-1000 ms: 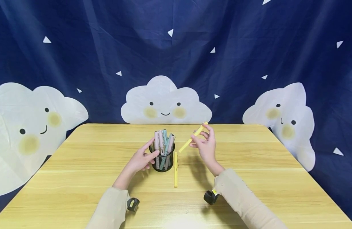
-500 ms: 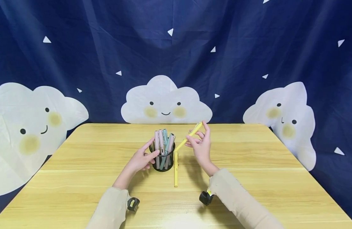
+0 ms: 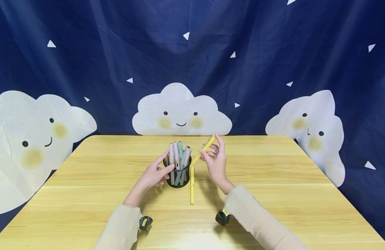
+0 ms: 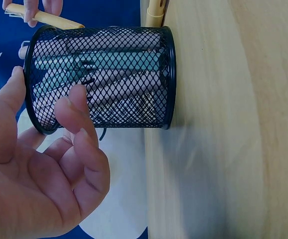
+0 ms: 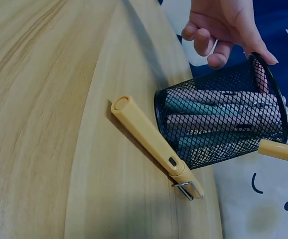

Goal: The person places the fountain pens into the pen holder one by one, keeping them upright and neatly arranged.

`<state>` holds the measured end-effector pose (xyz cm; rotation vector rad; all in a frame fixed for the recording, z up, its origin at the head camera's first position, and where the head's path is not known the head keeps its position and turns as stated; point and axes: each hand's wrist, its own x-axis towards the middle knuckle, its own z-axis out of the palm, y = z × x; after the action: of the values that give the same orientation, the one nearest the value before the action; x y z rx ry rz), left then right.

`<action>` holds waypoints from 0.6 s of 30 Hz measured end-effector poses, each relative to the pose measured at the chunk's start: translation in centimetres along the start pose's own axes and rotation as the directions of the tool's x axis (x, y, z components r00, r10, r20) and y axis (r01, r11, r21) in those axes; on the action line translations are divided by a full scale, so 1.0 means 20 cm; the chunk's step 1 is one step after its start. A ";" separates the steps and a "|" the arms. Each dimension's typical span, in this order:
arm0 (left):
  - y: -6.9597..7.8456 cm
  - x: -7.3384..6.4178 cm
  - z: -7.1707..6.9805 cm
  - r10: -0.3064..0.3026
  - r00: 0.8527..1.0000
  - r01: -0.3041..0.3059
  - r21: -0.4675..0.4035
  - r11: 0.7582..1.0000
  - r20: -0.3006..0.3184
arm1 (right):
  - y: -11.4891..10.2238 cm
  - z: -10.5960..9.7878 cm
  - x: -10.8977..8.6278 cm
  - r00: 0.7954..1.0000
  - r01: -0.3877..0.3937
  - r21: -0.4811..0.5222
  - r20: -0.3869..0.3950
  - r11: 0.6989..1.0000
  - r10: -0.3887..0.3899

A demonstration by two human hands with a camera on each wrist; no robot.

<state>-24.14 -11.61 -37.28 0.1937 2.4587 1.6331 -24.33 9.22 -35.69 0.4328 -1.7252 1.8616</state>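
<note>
A black mesh pen holder stands upright on the table with several grey-pink and teal pens in it. My left hand holds it by the left side, thumb and index finger spread at the rim. Higher up on the right, my right hand pinches a yellow pen near its clip end. That pen slants down to the left, its lower end close beside the holder's rim in the right wrist view. Another yellow pen lies on the table just right of the holder.
The wood-grain table reaches back to a dark blue curtain printed with smiling clouds. A black wrist camera hangs at each cuff: the left one and the right one, both low over the tabletop.
My right hand has moved left with the yellow pen, bringing the pen's lower end closer to the holder. My left hand, the holder and the lying pen have stayed put.
</note>
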 end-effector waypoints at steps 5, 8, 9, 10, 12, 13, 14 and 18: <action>0.00 0.00 0.00 -0.001 1.000 0.001 -0.003 1.000 0.001 | 0.00 0.00 0.00 1.000 0.025 -0.008 -0.004 1.000 -0.025; 0.00 0.01 0.00 -0.004 1.000 0.004 -0.005 1.000 0.001 | -0.01 0.01 0.00 0.999 0.039 -0.010 -0.024 0.999 -0.039; 0.00 0.01 0.00 -0.004 1.000 0.004 -0.006 1.000 0.002 | -0.01 0.01 0.00 0.999 0.043 -0.009 -0.030 0.999 -0.043; 0.00 0.01 0.00 -0.005 1.000 0.005 -0.007 1.000 0.000 | -0.02 0.01 0.00 0.998 0.046 -0.006 -0.035 0.999 -0.046; 0.00 0.00 0.00 -0.006 1.000 0.006 -0.007 1.000 -0.002 | -0.02 0.01 0.01 0.997 0.059 -0.008 -0.046 0.998 -0.059; 0.00 0.00 0.00 -0.007 1.000 0.007 -0.006 1.000 -0.003 | -0.02 0.01 0.01 0.996 0.066 -0.007 -0.051 0.998 -0.066; 0.00 0.00 0.00 -0.008 1.000 0.008 -0.008 1.000 -0.004 | -0.01 0.01 0.01 0.996 0.073 -0.004 -0.057 0.997 -0.074; -0.01 0.00 0.00 -0.009 1.000 0.009 -0.007 1.000 -0.007 | 0.05 0.00 0.03 0.991 0.107 -0.001 -0.086 0.994 -0.106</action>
<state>-24.19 -11.61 -37.40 0.1768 2.4551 1.6408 -25.30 9.33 -36.11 0.4309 -1.6110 1.7815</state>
